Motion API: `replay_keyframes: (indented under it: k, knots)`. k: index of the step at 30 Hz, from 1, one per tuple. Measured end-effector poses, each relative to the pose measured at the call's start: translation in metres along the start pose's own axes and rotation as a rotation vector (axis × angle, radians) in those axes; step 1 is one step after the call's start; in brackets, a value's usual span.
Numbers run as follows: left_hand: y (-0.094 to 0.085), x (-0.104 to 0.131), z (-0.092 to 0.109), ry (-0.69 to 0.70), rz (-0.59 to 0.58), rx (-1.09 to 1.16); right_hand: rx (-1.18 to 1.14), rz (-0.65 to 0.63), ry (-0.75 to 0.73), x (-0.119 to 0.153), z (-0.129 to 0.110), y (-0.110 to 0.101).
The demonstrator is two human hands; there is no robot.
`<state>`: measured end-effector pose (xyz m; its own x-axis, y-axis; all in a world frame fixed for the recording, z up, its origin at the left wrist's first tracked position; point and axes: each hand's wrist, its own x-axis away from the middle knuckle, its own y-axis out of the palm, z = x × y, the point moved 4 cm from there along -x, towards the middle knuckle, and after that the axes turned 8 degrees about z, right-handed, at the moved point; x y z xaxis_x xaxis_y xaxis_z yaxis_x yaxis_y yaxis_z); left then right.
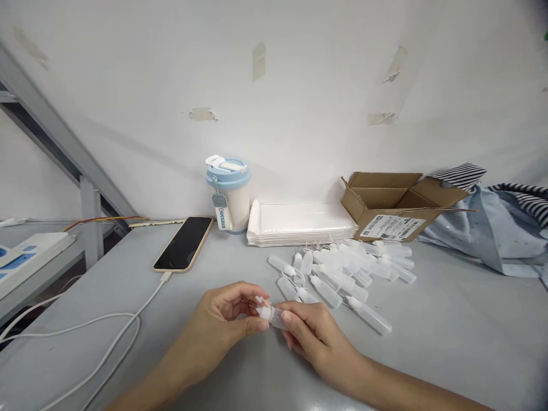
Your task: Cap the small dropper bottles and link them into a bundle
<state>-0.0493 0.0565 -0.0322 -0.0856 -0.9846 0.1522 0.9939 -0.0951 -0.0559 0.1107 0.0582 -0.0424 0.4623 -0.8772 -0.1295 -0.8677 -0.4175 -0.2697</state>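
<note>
At the lower centre, our left hand (226,314) slants in from the lower left, thumb and fingers curled narrowly round the tip end of a bottle (274,317), while our right hand (314,331) reaches from the lower right, gripping its body between thumb and fingers. We see it small, translucent, nearly level, its white tip pointing left.

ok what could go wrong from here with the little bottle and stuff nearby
The small translucent plastic bottle might slip, held only by the fingers of the left hand and right hand. The loose heap of translucent plastic bottles could scatter if knocked. The white cable plugged into the black-screened phone could snag, dragging it.
</note>
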Motion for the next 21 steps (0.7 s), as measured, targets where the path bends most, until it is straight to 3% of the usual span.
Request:
replay_keyframes:
  k: [4, 9, 16, 21]
  knots:
    - [0.001, 0.0, -0.003, -0.071, 0.013, 0.056, -0.031, 0.018, 0.075, 0.0, 0.006, 0.0]
    - [0.003, 0.0, -0.001, -0.087, 0.019, -0.145, -0.016, 0.056, 0.074, 0.001, 0.004, -0.001]
    - [0.007, 0.002, 0.013, 0.137, -0.023, -0.229, 0.018, 0.063, 0.076, -0.002, 0.005, -0.001]
    - [0.003, 0.001, 0.008, 0.003, 0.026, -0.191, 0.004, 0.04, 0.095, -0.002, 0.006, -0.001]
